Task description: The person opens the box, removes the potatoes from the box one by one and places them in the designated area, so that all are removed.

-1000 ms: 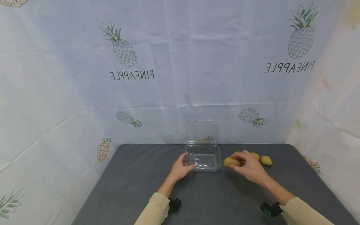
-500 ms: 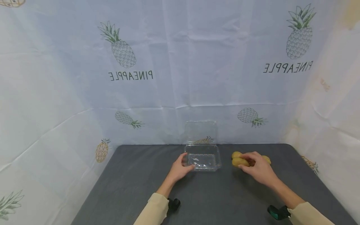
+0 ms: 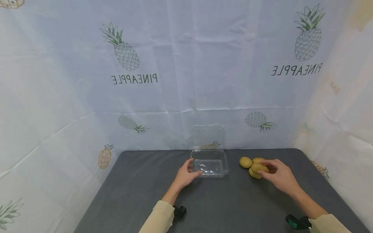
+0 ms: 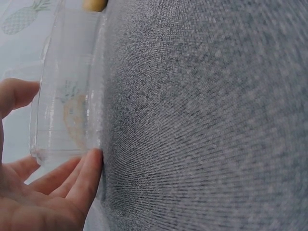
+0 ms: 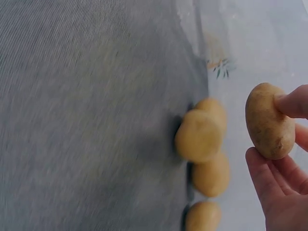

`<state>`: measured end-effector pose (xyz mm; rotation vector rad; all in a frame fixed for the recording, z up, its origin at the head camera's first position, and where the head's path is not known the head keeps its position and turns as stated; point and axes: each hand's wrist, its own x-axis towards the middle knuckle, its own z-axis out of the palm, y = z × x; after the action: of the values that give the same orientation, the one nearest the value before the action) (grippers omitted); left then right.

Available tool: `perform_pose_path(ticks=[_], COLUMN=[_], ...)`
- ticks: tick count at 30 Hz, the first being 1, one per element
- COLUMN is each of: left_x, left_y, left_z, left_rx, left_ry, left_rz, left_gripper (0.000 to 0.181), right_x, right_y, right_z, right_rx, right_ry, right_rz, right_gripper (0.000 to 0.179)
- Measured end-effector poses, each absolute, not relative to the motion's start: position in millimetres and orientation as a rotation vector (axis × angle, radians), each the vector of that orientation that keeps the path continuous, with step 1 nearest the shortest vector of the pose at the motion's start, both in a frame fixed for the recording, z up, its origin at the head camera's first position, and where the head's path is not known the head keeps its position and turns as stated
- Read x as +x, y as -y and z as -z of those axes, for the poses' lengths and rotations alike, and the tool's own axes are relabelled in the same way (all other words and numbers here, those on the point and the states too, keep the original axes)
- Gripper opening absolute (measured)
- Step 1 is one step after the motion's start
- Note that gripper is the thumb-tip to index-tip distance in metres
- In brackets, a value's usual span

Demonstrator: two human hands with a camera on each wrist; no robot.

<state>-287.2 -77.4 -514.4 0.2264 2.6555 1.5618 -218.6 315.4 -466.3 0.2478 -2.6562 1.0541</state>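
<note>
In the head view my right hand [image 3: 279, 176] holds a small yellow potato [image 3: 260, 168] above other potatoes on the table. The right wrist view shows thumb and fingers pinching that potato [image 5: 269, 121], raised apart from the rest. Several loose potatoes [image 3: 245, 162] lie clustered at the right; one sits partly behind the held one. My left hand [image 3: 185, 175] is at the near left corner of a clear plastic container [image 3: 211, 175] with its hinged lid [image 3: 208, 136] standing up. Close up, the thumb touches the rim [image 4: 40, 115] and the fingertips [image 4: 91, 163] rest against the end wall.
A dark grey cloth-covered table [image 3: 215, 204] carries everything. White curtain [image 3: 186, 64] with pineapple prints hangs behind it and along both sides. Black devices [image 3: 297, 222] are strapped at both wrists.
My right hand has moved to the right with the potato, from beside the container to over the cluster. Potatoes it covered now show. The left hand stays at the container.
</note>
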Motion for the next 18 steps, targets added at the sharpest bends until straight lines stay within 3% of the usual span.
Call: perform_pose_path(ticks=[18], left_x=[-289], left_y=[78], left_z=[517], left_rx=[0.242], left_ry=[-2.674], left_rz=[-1.554], left_gripper=[0.079], right_x=[-226], right_y=[-358], right_z=[491], right_rx=[0.078], right_ry=[2.769], right_rz=[-1.019], right_gripper=[0.059])
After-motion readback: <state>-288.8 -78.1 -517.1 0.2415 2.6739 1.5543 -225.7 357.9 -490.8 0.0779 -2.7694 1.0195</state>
